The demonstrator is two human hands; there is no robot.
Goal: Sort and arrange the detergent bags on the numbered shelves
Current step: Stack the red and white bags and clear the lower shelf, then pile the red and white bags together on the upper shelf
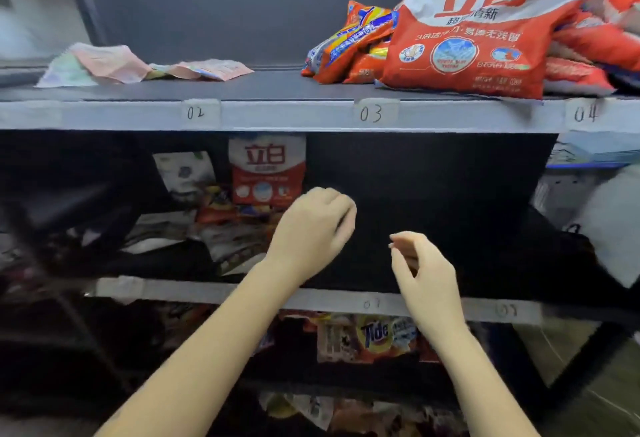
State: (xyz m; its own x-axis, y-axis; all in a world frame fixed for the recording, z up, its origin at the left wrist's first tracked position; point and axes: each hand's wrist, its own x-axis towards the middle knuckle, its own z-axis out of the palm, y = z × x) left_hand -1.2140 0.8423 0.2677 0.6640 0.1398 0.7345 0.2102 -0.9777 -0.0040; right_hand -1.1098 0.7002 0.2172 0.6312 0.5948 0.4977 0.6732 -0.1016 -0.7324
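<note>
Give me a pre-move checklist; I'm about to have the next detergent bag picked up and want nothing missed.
1. Left hand free: ok, fingers curled, holds nothing.
2. Right hand free: ok, holds nothing.
3. Top shelf labels readable: ok, 02, 03 and 04 are legible.
4. Lower shelf labels readable: cannot tell, blurred.
5. Big red bag stable: not ok, it leans on the pile at the shelf edge.
6. Space at 02: not ok, flat wrappers lie there.
</note>
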